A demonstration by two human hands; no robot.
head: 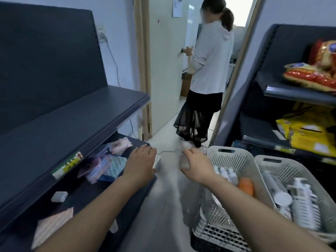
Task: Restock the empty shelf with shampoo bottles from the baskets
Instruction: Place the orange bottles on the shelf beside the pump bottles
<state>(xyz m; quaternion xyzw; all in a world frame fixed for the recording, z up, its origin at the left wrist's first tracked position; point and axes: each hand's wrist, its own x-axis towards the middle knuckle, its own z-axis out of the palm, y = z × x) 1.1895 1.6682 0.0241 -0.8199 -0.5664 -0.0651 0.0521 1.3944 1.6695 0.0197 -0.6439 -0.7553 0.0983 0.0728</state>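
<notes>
The empty dark shelf (pixel 72 115) runs along the left at mid height. Two white slotted baskets stand at the lower right. The near basket (pixel 234 160) holds small white bottles (pixel 225 172) and an orange bottle (pixel 246 186). The far basket (pixel 283 166) holds white pump bottles (pixel 300 199). My right hand (pixel 197 165) hovers left of the near basket, its fingers curled round a pale, blurred bottle (pixel 184 160). My left hand (pixel 141 160) reaches out over the front corner of the lower shelf, fingers relaxed, nothing visible in it.
The lower left shelf (pixel 87 190) carries cloth packs, sponges and a small white bar. A person (pixel 209 70) stands in the doorway ahead. A white power strip (pixel 157 161) and cable lie on the floor. Snack bags fill the right rack (pixel 272 91).
</notes>
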